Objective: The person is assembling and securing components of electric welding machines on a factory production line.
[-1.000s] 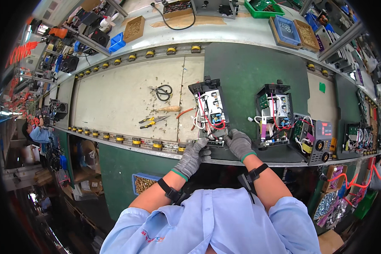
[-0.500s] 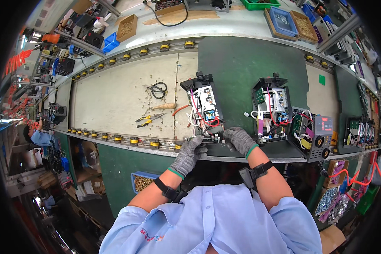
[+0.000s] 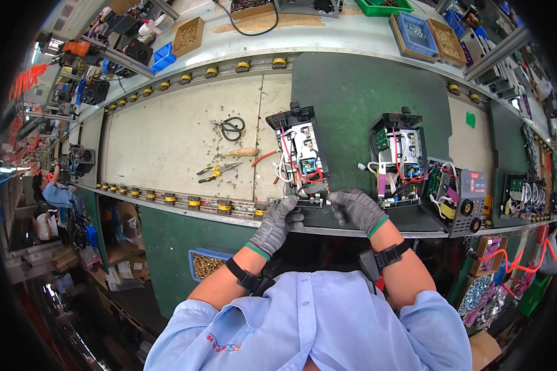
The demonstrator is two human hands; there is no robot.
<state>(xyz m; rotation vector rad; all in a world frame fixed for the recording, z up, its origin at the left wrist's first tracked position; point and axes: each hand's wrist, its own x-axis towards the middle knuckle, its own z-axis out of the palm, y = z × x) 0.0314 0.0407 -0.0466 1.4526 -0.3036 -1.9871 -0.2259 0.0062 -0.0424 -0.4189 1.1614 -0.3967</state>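
In front of me an open electronic unit (image 3: 301,148) lies on the green board, its white boards and red, white and purple wires showing. Its near panel (image 3: 309,201) lies between my hands. My left hand (image 3: 277,227), in a grey glove, grips the left end of that panel with thumb and curled fingers. At the panel's right end is my right hand (image 3: 358,212), also gloved, its fingers bent together at the wires; what they pinch is too small to tell. A second open unit (image 3: 399,154) stands to the right, untouched.
Black-handled scissors (image 3: 230,128), yellow-handled pliers (image 3: 214,172) and a tapered wooden piece (image 3: 240,152) lie left amid scraps. A grey-cased unit (image 3: 467,195) stands right. Rollers (image 3: 194,201) line the near edge. Beyond are parts trays (image 3: 416,34); a blue bin (image 3: 205,264) sits below.
My right hand has turned slightly and its forearm has shifted a little right. The left hand stays at the panel. The unit has moved only slightly.
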